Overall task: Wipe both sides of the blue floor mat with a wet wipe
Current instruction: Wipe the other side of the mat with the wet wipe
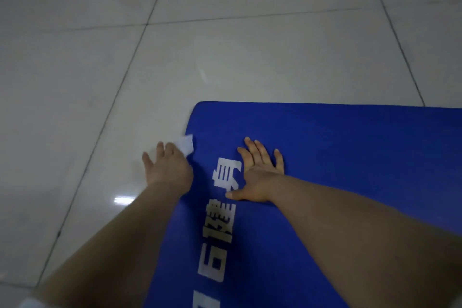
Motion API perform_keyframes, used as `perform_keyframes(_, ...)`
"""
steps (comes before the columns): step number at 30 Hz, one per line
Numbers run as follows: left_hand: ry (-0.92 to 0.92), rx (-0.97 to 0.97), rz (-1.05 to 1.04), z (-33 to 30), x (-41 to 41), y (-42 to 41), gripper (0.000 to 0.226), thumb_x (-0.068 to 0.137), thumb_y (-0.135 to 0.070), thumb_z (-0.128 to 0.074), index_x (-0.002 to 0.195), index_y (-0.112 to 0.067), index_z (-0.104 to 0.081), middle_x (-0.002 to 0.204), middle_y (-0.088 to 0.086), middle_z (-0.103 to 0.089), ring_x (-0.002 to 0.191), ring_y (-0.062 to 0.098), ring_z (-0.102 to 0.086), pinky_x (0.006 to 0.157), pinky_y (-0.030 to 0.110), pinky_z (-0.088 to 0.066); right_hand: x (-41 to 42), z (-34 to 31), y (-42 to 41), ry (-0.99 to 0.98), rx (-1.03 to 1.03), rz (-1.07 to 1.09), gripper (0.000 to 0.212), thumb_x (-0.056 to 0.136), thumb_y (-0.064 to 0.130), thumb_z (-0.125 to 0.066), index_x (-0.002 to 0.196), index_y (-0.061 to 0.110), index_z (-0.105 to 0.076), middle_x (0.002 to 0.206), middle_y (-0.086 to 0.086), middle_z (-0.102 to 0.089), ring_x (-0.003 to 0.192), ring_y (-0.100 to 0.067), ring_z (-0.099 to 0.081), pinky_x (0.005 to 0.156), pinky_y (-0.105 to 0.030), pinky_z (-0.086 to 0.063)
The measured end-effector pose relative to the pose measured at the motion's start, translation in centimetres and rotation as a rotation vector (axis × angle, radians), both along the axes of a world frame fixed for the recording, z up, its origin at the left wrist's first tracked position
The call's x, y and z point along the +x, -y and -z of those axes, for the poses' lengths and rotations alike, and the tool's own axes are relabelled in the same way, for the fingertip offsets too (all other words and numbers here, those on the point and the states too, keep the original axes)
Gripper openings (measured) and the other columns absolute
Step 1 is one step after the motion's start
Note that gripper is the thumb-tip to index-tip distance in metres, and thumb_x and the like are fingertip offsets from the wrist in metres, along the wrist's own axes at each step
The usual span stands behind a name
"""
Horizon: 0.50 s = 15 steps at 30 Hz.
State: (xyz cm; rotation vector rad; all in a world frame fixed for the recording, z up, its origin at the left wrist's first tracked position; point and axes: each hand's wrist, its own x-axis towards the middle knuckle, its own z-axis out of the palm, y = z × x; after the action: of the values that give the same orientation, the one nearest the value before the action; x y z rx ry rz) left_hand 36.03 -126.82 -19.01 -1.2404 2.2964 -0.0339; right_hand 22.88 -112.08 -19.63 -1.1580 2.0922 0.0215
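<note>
Flat, right hand (260, 175) fingers splayed on blue mat (350, 147) — left hand (167, 170) fingers pressing wet wipe (187, 144) at mat edge, tiled floor (225, 45) around.

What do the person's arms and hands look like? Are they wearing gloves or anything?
No gloves. Both the left hand and the right hand are bare, and both forearms are uncovered with no watch, rings or bracelets showing. A bit of white cloth at the bottom-left corner may be a short sleeve; it's too blurry to tell.
</note>
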Motion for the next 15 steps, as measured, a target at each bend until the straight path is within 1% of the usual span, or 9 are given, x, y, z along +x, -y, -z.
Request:
perform_keyframes(2,0.032,-0.031,0.044,-0.3,2.7,-2.0,0.057,0.099,-0.026,-0.029,0.151,-0.007,-0.014,0.161,0.003,-0.005,0.148,0.021,0.004,0.117,0.052,-0.005,1.3,-0.8,-0.1,0.053,-0.112,0.179,0.104,0.08,0.059,-0.063,0.152,0.024,0.002,0.156,0.006,0.024,0.144,-0.015,0.02,0.116,-0.049,0.009)
perform_keyframes(4,0.085,-0.07,0.098,-0.4,5.1,-3.8,0.056,0.099,-0.027,-0.03,0.151,-0.01,-0.018,0.161,0.003,0.001,0.148,0.021,0.007,0.117,0.051,-0.004,4.0,-2.1,-0.5,0.171,-0.271,0.41,0.086,0.084,0.047,-0.064,0.15,0.022,-0.013,0.159,0.004,0.009,0.146,-0.018,-0.001,0.119,-0.044,-0.007)
perform_keyframes(5,0.117,-0.091,0.124,-0.4,6.0,-4.5,0.057,0.099,-0.027,-0.03,0.152,-0.011,-0.017,0.161,0.004,0.003,0.148,0.022,0.008,0.117,0.051,-0.003,5.6,-2.8,-0.9,0.228,-0.346,0.474,0.078,0.087,0.042,-0.063,0.148,0.022,-0.019,0.159,0.004,0.003,0.144,-0.019,-0.014,0.117,-0.041,-0.017)
perform_keyframes(8,0.221,-0.139,0.197,-0.6,8.5,-6.9,0.059,0.098,-0.024,-0.03,0.152,-0.009,-0.012,0.161,0.009,0.001,0.148,0.026,0.007,0.116,0.051,-0.001,9.6,-4.4,-2.6,0.389,-0.496,0.551,0.065,0.089,0.032,-0.06,0.144,0.023,-0.026,0.156,0.006,-0.01,0.128,-0.023,-0.043,0.106,-0.04,-0.036)
perform_keyframes(10,0.262,-0.13,0.173,-0.9,9.6,-8.6,0.057,0.097,-0.024,-0.031,0.151,-0.009,-0.018,0.158,0.011,-0.011,0.147,0.027,-0.004,0.116,0.049,-0.006,10.6,-4.8,-3.5,0.461,-0.485,0.613,0.063,0.089,0.03,-0.06,0.143,0.023,-0.027,0.151,0.007,-0.016,0.12,-0.024,-0.049,0.1,-0.042,-0.042)
perform_keyframes(12,0.167,-0.131,0.017,-1.2,10.1,-9.2,0.047,0.096,-0.025,-0.037,0.141,-0.012,-0.035,0.143,0.009,-0.033,0.135,0.023,-0.031,0.11,0.042,-0.025,10.9,-4.9,-4.1,0.496,-0.442,0.632,0.064,0.09,0.028,-0.06,0.144,0.022,-0.027,0.149,0.006,-0.016,0.117,-0.022,-0.05,0.098,-0.042,-0.044)
perform_keyframes(13,0.08,-0.146,-0.076,-1.4,10.1,-9.1,0.043,0.096,-0.026,-0.041,0.137,-0.012,-0.039,0.134,0.007,-0.038,0.125,0.021,-0.041,0.102,0.037,-0.035,10.9,-4.9,-4.4,0.501,-0.428,0.621,0.063,0.09,0.028,-0.06,0.143,0.021,-0.027,0.149,0.006,-0.016,0.116,-0.021,-0.05,0.097,-0.041,-0.045)
perform_keyframes(14,-0.017,-0.168,-0.146,-1.6,9.9,-8.8,0.045,0.095,-0.027,-0.047,0.136,-0.011,-0.037,0.129,0.007,-0.039,0.117,0.021,-0.046,0.094,0.034,-0.041,10.8,-4.8,-4.5,0.501,-0.421,0.6,0.062,0.09,0.027,-0.06,0.143,0.02,-0.029,0.148,0.006,-0.016,0.115,-0.021,-0.051,0.096,-0.041,-0.045)
perform_keyframes(15,-0.118,-0.178,-0.175,-1.7,9.8,-8.5,0.053,0.093,-0.025,-0.054,0.139,-0.01,-0.033,0.13,0.007,-0.037,0.115,0.022,-0.047,0.09,0.032,-0.044,10.6,-4.7,-4.6,0.495,-0.415,0.572,0.059,0.09,0.027,-0.059,0.142,0.02,-0.03,0.149,0.006,-0.015,0.114,-0.02,-0.051,0.095,-0.041,-0.045)
